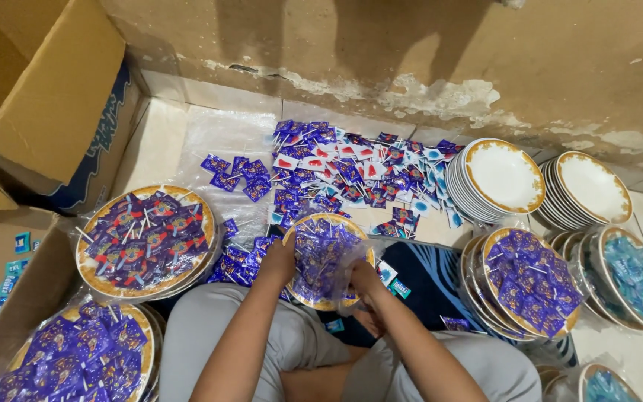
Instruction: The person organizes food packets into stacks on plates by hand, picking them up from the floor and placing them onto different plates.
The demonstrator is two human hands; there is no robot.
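Cardboard box (53,97) at 10 o'clock, loose purple packet pile (336,167) at 12, empty white plate stacks (501,177) at 2, filled plate (325,260) dead centre, my left hand (278,260) gripping its rim, my right hand (362,283) pinching its clear wrap (347,257)

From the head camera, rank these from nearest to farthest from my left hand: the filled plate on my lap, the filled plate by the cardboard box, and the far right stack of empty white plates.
From the left hand:
1. Filled plate on the lap, touching the hand, centre.
2. Filled plate by the cardboard box, to the left.
3. Far right stack of empty white plates, by the wall.
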